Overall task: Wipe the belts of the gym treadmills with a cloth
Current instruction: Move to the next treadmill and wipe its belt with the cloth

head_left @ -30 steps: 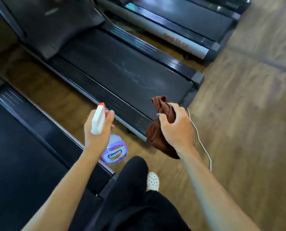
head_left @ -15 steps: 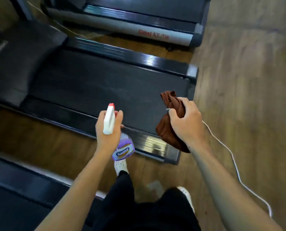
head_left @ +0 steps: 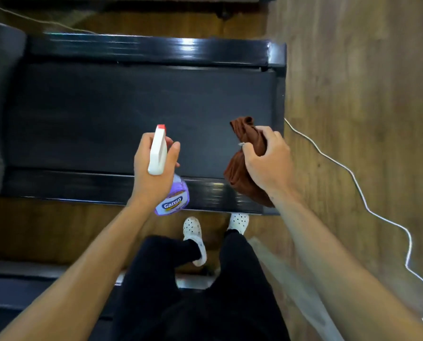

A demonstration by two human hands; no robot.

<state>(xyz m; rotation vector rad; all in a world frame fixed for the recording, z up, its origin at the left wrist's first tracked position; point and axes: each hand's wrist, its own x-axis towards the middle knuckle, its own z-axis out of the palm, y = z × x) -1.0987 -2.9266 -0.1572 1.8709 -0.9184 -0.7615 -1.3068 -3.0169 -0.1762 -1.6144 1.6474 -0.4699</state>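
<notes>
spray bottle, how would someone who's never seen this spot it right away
Start at the black treadmill belt that stretches across the middle of the view. Above its near edge, the left hand grips the spray bottle. It is the only purple thing here, with a white trigger head tipped in red, unlike the brown cloth bunched in the right hand beside it.

**Colours in frame**

Treadmill belt (head_left: 136, 114): matt black, side rails (head_left: 144, 49) glossy black with white glare streaks. Cloth (head_left: 240, 173), right of centre: rust brown, plain. Spray bottle (head_left: 172, 200), centre: translucent purple body, white trigger head, red nozzle tip, label with white "Ganso" on blue. Floor (head_left: 353, 82): brown wood grain. Cable (head_left: 353, 175) at right: white. Shoes (head_left: 193, 230), lower centre: white with dark holes. Trousers (head_left: 230, 291): black
</notes>
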